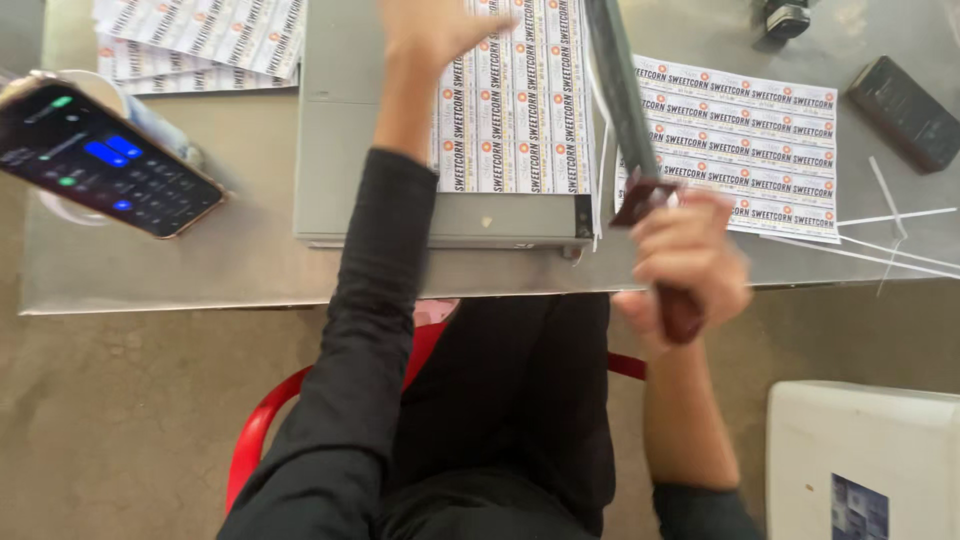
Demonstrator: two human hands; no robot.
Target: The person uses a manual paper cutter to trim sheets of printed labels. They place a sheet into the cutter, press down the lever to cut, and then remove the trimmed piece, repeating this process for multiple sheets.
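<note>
At left we see one phone (105, 160); two label stacks (200, 40) upper left. Our left hand (430, 30) presses one sheet (515, 100) on one cutter (350, 120), fingers flat. Our right hand (685, 265) clenches the blade handle (675, 300). The grey surface (150, 270) stands over concrete floor (110, 410).

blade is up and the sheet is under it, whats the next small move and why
Probably swing the cutter arm down. The right hand grips its dark handle with the arm raised, and the left hand presses the printed label sheet flat on the grey cutter board, its edge at the cutting edge. First check that the left fingers stay clear of the blade line.
</note>
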